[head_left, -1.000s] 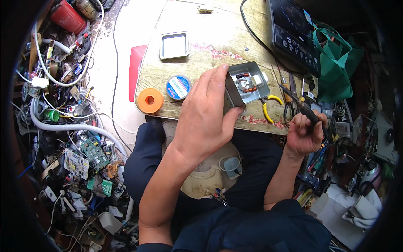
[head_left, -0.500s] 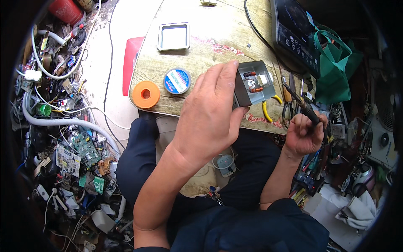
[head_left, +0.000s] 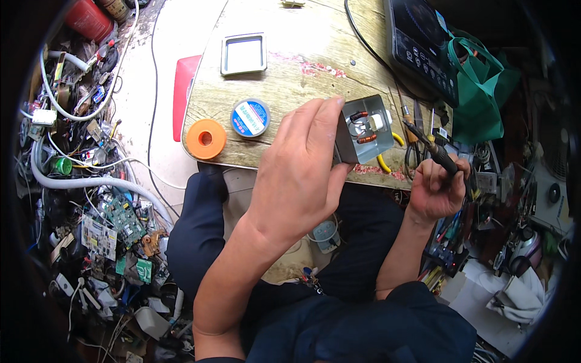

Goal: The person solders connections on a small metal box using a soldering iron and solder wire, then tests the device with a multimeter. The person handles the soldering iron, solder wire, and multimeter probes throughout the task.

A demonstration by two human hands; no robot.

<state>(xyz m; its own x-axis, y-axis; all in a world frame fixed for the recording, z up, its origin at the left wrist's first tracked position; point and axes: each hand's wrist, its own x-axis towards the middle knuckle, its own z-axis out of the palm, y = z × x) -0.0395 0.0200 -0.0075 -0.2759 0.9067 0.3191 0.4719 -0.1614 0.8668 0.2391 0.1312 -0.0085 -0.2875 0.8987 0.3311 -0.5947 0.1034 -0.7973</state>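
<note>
My left hand (head_left: 296, 175) is closed round a small grey metal box (head_left: 382, 144), its open side turned to the right. Inside the box sit two copper-coloured coils (head_left: 367, 138) and a white block (head_left: 377, 121); the fingers hide the box's left side. To the right, my right hand (head_left: 437, 190) grips the dark handle of a soldering iron (head_left: 445, 160). The iron's tip points up and left, a short way off the box. Left of the box lie a round blue-and-white tin (head_left: 250, 118) and an orange spool (head_left: 206, 139).
A square frame-like lid (head_left: 243, 71) lies on the wooden table (head_left: 290, 88). Yellow-handled pliers (head_left: 384, 163) are behind the box. A black induction cooker (head_left: 420, 57) and a green bag (head_left: 481, 91) stand at the right. Circuit boards (head_left: 121, 218) and scrap crowd the left floor.
The box has come slightly nearer to me in my left hand. The table and its things have shifted a little to the left in view. Both hands keep their hold.
</note>
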